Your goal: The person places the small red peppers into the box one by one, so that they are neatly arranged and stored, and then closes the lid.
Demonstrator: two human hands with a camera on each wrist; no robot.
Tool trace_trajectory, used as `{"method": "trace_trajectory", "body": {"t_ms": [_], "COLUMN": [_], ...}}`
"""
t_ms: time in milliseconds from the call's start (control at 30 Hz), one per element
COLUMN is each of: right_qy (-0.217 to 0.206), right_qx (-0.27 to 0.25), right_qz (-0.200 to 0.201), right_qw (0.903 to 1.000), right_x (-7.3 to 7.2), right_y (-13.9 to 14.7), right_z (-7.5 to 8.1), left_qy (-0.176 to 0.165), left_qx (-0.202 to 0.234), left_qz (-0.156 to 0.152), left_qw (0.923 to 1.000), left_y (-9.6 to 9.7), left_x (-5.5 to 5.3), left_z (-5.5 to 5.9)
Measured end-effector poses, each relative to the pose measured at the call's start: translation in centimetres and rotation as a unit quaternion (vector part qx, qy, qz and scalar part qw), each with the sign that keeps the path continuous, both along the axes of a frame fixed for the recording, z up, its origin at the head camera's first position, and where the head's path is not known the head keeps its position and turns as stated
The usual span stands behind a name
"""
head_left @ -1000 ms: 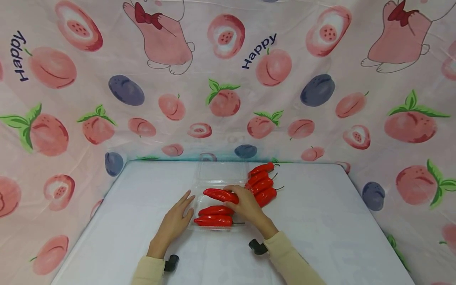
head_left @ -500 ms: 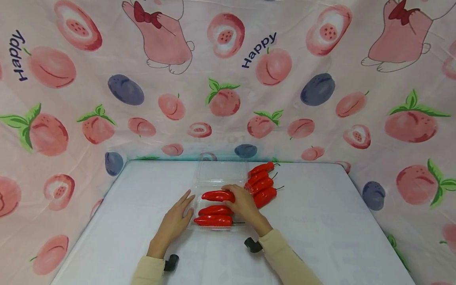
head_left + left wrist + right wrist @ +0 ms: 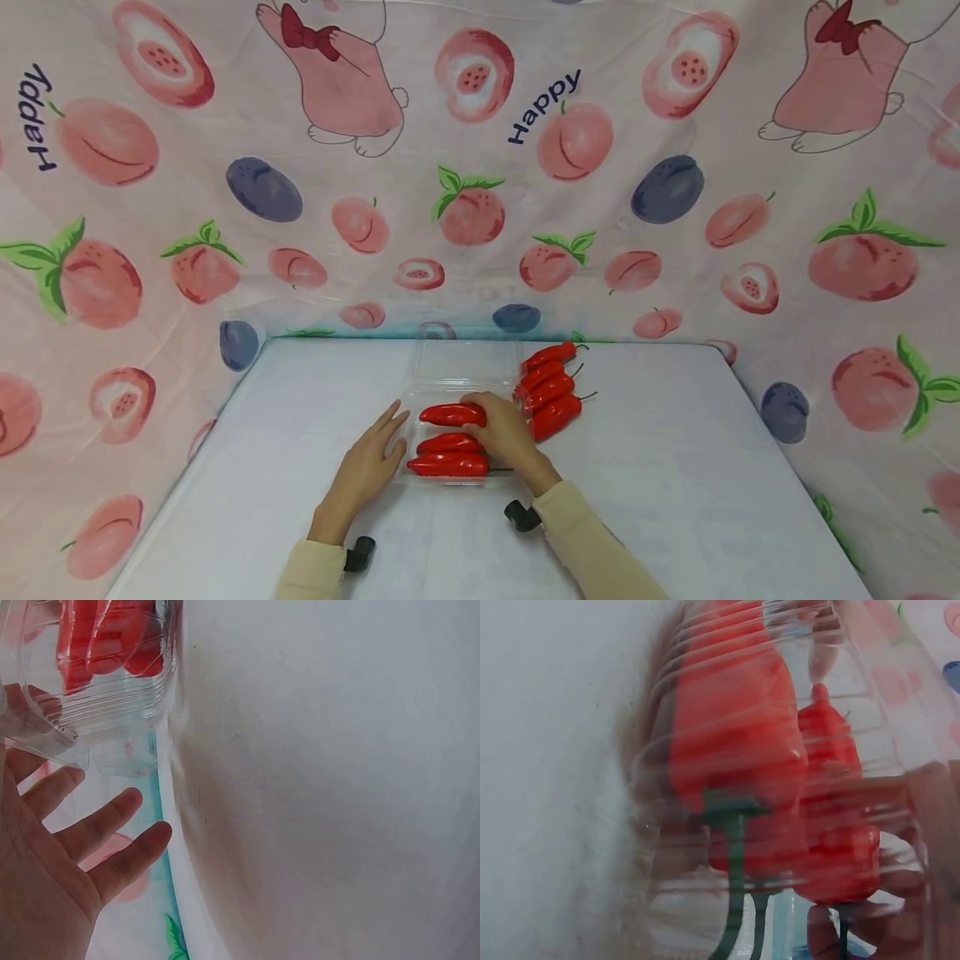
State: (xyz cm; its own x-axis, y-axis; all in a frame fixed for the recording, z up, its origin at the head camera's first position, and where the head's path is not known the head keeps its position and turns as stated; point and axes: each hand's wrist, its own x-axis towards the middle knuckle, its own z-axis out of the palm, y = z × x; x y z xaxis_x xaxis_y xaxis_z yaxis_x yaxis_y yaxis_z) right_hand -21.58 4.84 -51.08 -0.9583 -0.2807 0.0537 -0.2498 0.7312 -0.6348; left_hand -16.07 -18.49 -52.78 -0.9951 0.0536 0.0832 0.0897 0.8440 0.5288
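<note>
In the head view my right hand point(image 3: 504, 429) grips a red chili pepper point(image 3: 448, 414) by its right, stem end, inside or just over a clear plastic clamshell box point(image 3: 412, 412). Nearer me, two more red peppers point(image 3: 448, 465) lie side by side in the box. The right wrist view shows the peppers point(image 3: 739, 735) and their green stems through the box's ribbed wall. My left hand point(image 3: 367, 458) is at the box's left side with its fingers extended. In the left wrist view, the fingers point(image 3: 105, 825) are spread beside the box wall point(image 3: 112, 712); thumb contact is unclear.
Several red peppers point(image 3: 557, 415) lie in a slanted row right of the box. The box's lid point(image 3: 468, 360) lies open toward the back of the white table point(image 3: 675, 467). A fruit-patterned cloth point(image 3: 480, 275) hangs behind.
My right hand has moved left with the pepper, which is now more nearly in line with the two in the box. The left hand has stayed put.
</note>
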Motion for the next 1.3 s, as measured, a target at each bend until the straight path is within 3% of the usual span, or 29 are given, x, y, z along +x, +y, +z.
{"method": "trace_trajectory", "body": {"t_ms": [1067,1300], "right_qy": [-0.031,-0.019], "right_qx": [0.014,0.016], "right_qz": [0.000,0.013], "right_qw": [0.9994,0.9996], "right_x": [-0.35,-0.23], "right_y": [-0.18,-0.09], "right_z": [-0.74,-0.75], "left_qy": [-0.008,0.007], "left_qx": [0.007,0.007], "left_qz": [0.003,-0.003], "left_qw": [0.9999,0.9999], "left_y": [0.10,0.03], "left_x": [-0.11,-0.20], "left_z": [0.06,-0.07]}}
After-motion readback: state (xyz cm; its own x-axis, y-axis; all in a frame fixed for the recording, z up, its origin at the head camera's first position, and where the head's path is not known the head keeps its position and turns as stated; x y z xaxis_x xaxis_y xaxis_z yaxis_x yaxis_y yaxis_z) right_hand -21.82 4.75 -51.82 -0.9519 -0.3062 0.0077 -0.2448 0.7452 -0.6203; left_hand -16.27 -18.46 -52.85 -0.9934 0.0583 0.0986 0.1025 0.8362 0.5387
